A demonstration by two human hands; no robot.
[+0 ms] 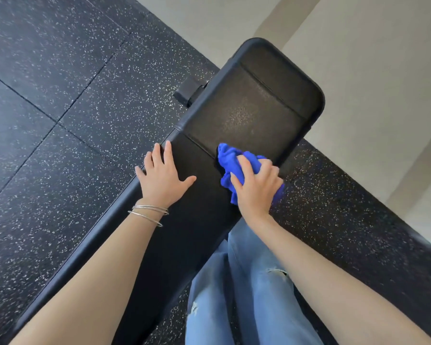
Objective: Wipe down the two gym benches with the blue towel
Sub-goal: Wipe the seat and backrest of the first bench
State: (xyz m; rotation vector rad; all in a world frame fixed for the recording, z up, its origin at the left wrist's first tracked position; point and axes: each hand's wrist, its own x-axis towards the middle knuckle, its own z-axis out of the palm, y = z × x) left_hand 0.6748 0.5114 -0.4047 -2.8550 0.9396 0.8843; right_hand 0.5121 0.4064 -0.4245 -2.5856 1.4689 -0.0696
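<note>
1. Right hand (pixel 256 185) clenches the bunched blue towel (pixel 228 155) and presses it onto the bench (pixel 254 105) pad by the seam, ready to scrub.
2. Left hand (pixel 163 175) lies flat, fingers spread, holding nothing, on the pad's left edge, probably bracing the lean.
3. Second bench out of view.
</note>
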